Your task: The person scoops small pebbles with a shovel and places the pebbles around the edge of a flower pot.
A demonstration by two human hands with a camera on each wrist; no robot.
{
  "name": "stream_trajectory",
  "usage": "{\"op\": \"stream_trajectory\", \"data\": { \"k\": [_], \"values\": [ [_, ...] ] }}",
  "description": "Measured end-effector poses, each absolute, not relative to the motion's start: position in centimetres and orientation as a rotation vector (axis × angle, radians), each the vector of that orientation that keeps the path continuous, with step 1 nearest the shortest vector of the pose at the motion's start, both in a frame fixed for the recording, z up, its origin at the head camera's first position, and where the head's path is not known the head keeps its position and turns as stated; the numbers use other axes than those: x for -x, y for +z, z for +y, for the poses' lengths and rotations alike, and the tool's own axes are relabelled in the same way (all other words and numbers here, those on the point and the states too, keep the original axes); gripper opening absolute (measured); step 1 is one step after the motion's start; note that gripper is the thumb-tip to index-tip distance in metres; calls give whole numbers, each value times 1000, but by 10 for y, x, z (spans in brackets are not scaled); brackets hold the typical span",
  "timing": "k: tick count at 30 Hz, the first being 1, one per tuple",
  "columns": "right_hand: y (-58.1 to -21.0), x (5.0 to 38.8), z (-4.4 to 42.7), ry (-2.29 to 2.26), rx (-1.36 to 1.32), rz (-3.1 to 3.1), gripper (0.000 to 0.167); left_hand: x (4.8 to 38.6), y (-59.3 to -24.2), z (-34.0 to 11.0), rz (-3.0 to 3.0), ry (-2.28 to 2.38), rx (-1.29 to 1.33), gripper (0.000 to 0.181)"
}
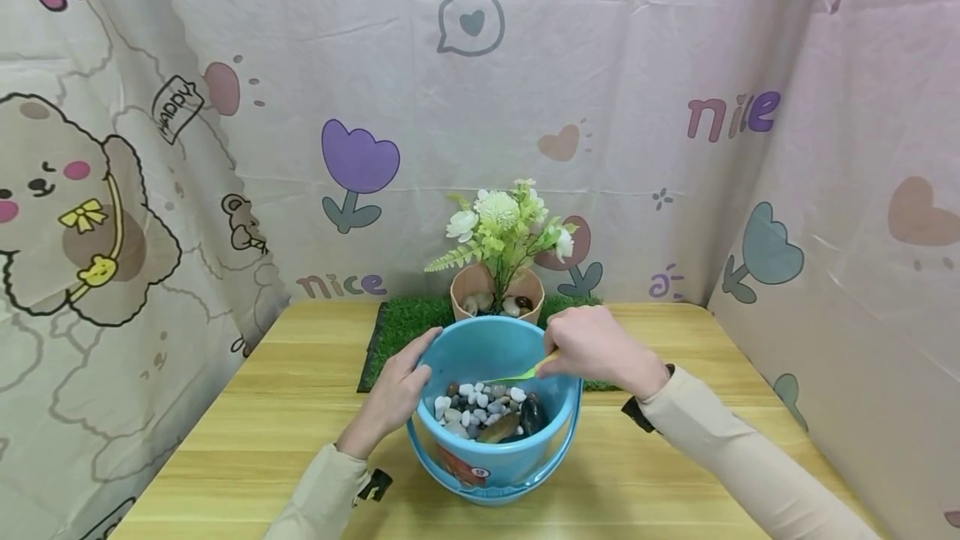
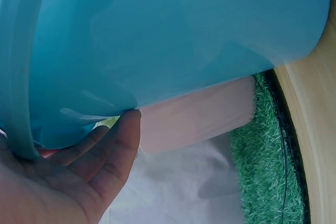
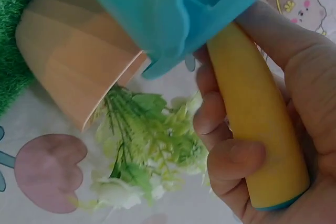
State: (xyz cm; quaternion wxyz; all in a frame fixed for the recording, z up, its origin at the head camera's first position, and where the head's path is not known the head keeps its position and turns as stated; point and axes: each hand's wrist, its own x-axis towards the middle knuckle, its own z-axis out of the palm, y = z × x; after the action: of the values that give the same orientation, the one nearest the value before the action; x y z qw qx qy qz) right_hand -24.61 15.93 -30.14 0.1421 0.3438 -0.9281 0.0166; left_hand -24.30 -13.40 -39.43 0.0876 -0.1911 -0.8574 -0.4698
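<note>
A light-blue bucket (image 1: 501,463) stands on the table, its lower part filled with white, grey and dark pebbles (image 1: 480,408). My left hand (image 1: 397,394) grips the bucket's left rim; the left wrist view shows those fingers (image 2: 118,156) against the bucket wall (image 2: 173,40). Over the right side of the rim, my right hand (image 1: 596,348) holds a small garden trowel (image 1: 529,373), wrapped around its yellow handle (image 3: 262,119). Its green neck and thin blade point left into the bucket, above the pebbles. The blade is seen nearly edge-on in the head view.
Behind the bucket, a peach flowerpot (image 1: 465,294) with white flowers (image 1: 498,208) and stones stands on a green turf mat (image 1: 408,325). The bucket's carrying handle (image 1: 491,492) hangs down in front. Printed cloth (image 1: 480,107) encloses the wooden table (image 1: 262,432) at the back and sides.
</note>
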Motion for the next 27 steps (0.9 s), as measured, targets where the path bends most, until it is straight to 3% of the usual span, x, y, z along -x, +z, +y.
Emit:
{"op": "stream_trajectory", "data": {
  "k": [17,27],
  "values": [
    [-314,248,132,41,-1234,-2680,50,244,-395,-134,-2553,-1388,583,59],
    [-326,252,121,3,-1225,-2638,48,243,-395,-135,-2547,-1400,587,60]
  ]
}}
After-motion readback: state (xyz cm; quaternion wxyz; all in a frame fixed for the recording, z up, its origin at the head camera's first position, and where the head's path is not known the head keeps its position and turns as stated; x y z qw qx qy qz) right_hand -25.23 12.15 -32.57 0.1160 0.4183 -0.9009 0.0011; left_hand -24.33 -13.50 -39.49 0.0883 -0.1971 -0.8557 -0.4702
